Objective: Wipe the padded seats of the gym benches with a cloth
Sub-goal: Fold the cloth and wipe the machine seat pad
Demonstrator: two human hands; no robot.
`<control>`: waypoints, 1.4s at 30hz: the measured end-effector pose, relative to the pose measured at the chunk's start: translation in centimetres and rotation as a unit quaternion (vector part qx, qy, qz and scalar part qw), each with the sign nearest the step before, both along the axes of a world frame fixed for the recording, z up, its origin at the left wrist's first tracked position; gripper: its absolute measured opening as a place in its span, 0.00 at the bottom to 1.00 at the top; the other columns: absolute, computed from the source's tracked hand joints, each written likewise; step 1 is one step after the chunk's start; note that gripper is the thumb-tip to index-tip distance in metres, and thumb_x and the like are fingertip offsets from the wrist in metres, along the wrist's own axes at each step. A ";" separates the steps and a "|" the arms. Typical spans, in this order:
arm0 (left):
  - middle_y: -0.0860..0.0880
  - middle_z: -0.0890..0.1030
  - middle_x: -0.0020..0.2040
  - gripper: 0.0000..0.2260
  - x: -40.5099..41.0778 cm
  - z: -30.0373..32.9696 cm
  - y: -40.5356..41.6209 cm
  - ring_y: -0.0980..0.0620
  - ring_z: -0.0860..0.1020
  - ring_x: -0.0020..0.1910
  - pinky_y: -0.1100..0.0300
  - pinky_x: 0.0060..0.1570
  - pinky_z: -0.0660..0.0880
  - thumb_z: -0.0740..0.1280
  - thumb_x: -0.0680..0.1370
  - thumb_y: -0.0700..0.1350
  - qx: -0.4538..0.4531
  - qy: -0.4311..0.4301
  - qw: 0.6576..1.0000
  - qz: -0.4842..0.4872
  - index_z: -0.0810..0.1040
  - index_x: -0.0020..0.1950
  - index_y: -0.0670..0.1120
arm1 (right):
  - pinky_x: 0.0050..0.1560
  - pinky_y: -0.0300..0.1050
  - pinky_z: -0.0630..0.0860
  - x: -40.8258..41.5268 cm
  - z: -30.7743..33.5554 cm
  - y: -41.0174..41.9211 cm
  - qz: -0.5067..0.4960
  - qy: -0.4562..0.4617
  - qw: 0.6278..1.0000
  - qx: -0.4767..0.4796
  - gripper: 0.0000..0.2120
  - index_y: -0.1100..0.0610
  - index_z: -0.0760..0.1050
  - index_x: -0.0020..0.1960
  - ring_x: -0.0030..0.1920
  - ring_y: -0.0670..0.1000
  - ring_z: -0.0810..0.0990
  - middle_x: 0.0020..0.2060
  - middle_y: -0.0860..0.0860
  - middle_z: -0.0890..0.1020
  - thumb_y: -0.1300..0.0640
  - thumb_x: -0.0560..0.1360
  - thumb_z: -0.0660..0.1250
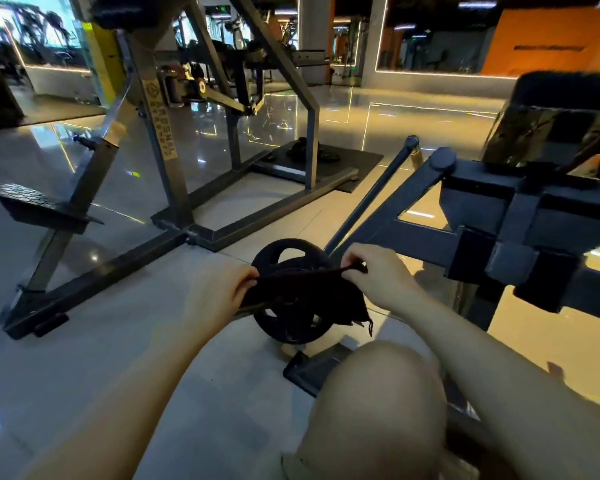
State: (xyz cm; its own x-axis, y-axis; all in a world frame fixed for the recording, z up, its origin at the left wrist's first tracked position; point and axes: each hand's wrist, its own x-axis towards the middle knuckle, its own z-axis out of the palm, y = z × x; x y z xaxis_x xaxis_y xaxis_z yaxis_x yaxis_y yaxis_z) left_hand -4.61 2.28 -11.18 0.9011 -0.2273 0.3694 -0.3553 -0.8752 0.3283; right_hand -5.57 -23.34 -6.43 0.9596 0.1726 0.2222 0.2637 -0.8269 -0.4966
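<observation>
Black cloth (pixel 303 292) hangs between your two hands, low in the near middle of the scene, in front of a weight plate (pixel 291 292) that stands on the floor (pixel 118 341). Your left hand (pixel 219 292) pinches one top corner, fingers (pixel 248 277) curled onto the fabric; your right hand (pixel 374 275) pinches the other, so the upper edge runs taut from left to right and the rest droops with a frayed end dangling at the lower right. Nothing is being wiped at this moment — I read this as the step of spreading or refolding the cloth, getting it ready for a pad.

The nearest padded surface seems to be the dark pad (pixel 568 88) at the far right, above the black frame (pixel 499 216) of the machine beside you. It is well apart from the cloth and higher than your hands. Another dark pad (pixel 118 10) shows at the top left on the grey frame (pixel 167 150) — farther off still. How much of the task is done I cannot tell from here; neither pad shows whether it has been wiped.

For the next move, you would likely gather the cloth into one hand as a flat wad, then lift and turn right toward the pad. Mind the loose frayed end: it could snag on the frame's bolts and brackets on the way up. Your knee (pixel 378 410) is low and near, so you look crouched or seated; you may need to rise to reach the pad's top.
</observation>
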 end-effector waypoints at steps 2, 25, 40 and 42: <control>0.50 0.78 0.46 0.06 -0.5 1.8 -1.1 0.54 0.74 0.45 0.72 0.42 0.64 0.64 0.79 0.39 -0.017 -0.046 0.998 -0.034 0.80 0.53 0.44 | 0.44 0.44 0.71 -1.1 1.4 -1.4 -0.026 -0.026 0.999 0.040 0.07 0.50 0.74 0.44 0.45 0.49 0.76 0.43 0.47 0.78 0.60 0.76 0.68; 0.56 0.79 0.43 0.08 8.5 8.6 -29.7 0.59 0.77 0.44 0.62 0.46 0.75 0.66 0.79 0.44 -0.033 0.142 0.940 -0.309 0.75 0.44 0.57 | 0.45 0.39 0.66 -4.9 5.0 -27.1 -0.242 -0.137 0.959 -0.057 0.06 0.54 0.76 0.52 0.47 0.46 0.75 0.44 0.46 0.77 0.61 0.81 0.60; 0.54 0.80 0.45 0.03 11.7 6.9 -37.1 0.55 0.78 0.45 0.69 0.45 0.68 0.70 0.76 0.43 -0.196 -0.153 0.936 -0.249 0.83 0.48 0.48 | 0.43 0.51 0.81 -0.4 3.6 -30.5 -0.425 -0.284 0.850 0.130 0.07 0.46 0.74 0.48 0.38 0.44 0.79 0.36 0.42 0.77 0.58 0.78 0.66; 0.53 0.81 0.45 0.05 12.6 7.7 -38.0 0.54 0.78 0.45 0.68 0.44 0.69 0.69 0.77 0.46 -0.206 -0.170 0.928 -0.261 0.83 0.49 0.48 | 0.47 0.50 0.81 0.6 4.7 -30.9 -0.419 -0.306 0.832 0.194 0.07 0.48 0.75 0.51 0.42 0.43 0.81 0.41 0.43 0.79 0.60 0.78 0.65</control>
State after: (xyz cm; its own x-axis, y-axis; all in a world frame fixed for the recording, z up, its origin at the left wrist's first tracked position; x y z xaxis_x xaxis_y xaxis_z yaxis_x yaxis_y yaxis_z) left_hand 7.96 -35.75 -3.51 0.5243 -0.3759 0.7640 -0.8391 -0.3804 0.3887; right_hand -4.99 -54.20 -1.75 0.3934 -0.6999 0.5961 -0.0235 -0.6558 -0.7546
